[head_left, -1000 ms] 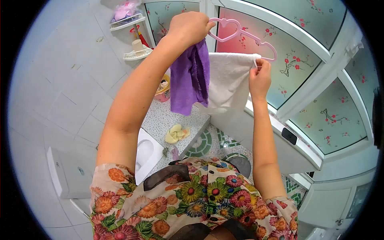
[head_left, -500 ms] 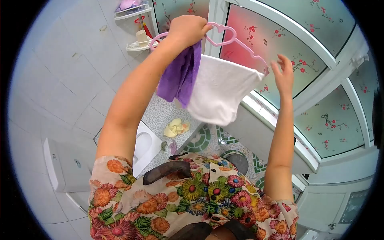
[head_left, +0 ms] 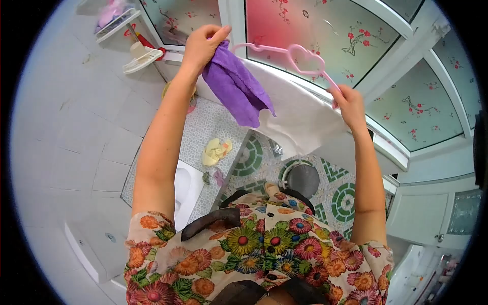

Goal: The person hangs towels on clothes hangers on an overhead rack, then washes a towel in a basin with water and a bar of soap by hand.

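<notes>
My left hand [head_left: 202, 51] is raised at upper left, its fingers closed on the top corner of a purple cloth [head_left: 236, 86]. The cloth slants down to the right, in front of a white cloth [head_left: 300, 109]. At the right, my right hand [head_left: 349, 105] grips one end of a pink hanger [head_left: 279, 49] with a heart-shaped loop. The hanger's far end lies close to the purple cloth's top. Below the hanger spreads the white cloth, its upper left partly covered by the purple one.
Frosted window panes [head_left: 325, 35] with red blossoms stand behind the hanger. A corner shelf [head_left: 142, 61] is at upper left. Below are a squat toilet [head_left: 185, 190], a crumpled yellow cloth [head_left: 216, 151] on the floor and a round grey bucket [head_left: 301, 180]. A cistern [head_left: 101, 249] sits lower left.
My right hand, open beside the hanger before, has closed on its end. My left hand has come off the hanger's middle and moved left with the purple cloth. The view has shifted.
</notes>
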A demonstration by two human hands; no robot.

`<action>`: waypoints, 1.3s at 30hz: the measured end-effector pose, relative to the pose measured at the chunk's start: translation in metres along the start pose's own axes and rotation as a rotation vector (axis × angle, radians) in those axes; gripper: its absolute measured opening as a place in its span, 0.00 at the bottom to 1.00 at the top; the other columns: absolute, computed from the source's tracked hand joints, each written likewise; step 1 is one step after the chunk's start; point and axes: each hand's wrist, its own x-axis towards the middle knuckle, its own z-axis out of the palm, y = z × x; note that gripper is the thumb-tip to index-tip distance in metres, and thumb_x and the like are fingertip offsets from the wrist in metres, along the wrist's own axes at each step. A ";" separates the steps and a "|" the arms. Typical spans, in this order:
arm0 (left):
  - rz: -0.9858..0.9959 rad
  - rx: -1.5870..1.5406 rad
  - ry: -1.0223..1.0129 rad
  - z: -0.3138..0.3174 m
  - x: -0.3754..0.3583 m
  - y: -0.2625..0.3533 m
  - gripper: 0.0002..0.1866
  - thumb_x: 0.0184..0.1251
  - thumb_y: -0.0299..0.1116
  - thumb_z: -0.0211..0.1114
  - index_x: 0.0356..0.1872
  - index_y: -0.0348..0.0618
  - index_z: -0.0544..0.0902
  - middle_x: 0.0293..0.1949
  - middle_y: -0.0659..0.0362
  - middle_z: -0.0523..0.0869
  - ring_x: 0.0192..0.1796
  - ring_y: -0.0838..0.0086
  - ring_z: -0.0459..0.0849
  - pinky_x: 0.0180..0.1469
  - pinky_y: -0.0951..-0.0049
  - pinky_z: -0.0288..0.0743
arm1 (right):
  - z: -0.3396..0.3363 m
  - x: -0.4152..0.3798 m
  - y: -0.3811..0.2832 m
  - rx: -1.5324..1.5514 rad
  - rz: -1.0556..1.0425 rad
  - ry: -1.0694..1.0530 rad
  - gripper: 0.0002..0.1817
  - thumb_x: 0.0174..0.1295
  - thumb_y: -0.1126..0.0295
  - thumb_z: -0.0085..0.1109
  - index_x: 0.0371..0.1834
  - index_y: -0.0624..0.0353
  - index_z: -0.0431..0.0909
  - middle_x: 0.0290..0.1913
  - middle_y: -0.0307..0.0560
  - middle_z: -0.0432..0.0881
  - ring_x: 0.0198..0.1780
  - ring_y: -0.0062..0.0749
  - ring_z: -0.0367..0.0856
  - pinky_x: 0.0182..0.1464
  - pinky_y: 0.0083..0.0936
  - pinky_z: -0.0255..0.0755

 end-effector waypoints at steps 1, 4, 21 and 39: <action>-0.107 -0.090 -0.012 0.005 -0.001 -0.021 0.17 0.63 0.43 0.62 0.35 0.36 0.82 0.31 0.62 0.83 0.32 0.80 0.77 0.36 0.79 0.70 | -0.004 -0.015 0.018 -0.010 0.034 0.016 0.12 0.61 0.61 0.55 0.32 0.56 0.83 0.15 0.35 0.73 0.18 0.18 0.65 0.23 0.21 0.57; -0.272 -0.186 -0.028 0.040 -0.004 -0.078 0.16 0.63 0.43 0.63 0.31 0.36 0.82 0.28 0.63 0.82 0.29 0.81 0.75 0.33 0.79 0.68 | -0.020 -0.066 0.046 -0.055 0.184 0.123 0.11 0.61 0.63 0.56 0.33 0.58 0.83 0.15 0.35 0.71 0.19 0.18 0.66 0.23 0.20 0.57; -0.314 -0.678 -0.176 0.277 0.034 -0.117 0.13 0.62 0.38 0.64 0.31 0.36 0.82 0.27 0.63 0.80 0.31 0.81 0.74 0.33 0.78 0.68 | -0.065 -0.265 0.004 -0.201 0.492 0.583 0.07 0.62 0.73 0.56 0.37 0.65 0.81 0.20 0.34 0.70 0.22 0.14 0.66 0.24 0.14 0.58; 0.038 -0.634 -0.492 0.246 -0.099 -0.036 0.09 0.61 0.28 0.60 0.40 0.35 0.77 0.31 0.58 0.82 0.32 0.79 0.81 0.36 0.79 0.75 | -0.112 -0.123 -0.057 -0.082 0.326 0.444 0.13 0.66 0.62 0.52 0.42 0.60 0.81 0.20 0.28 0.70 0.20 0.08 0.55 0.22 0.12 0.47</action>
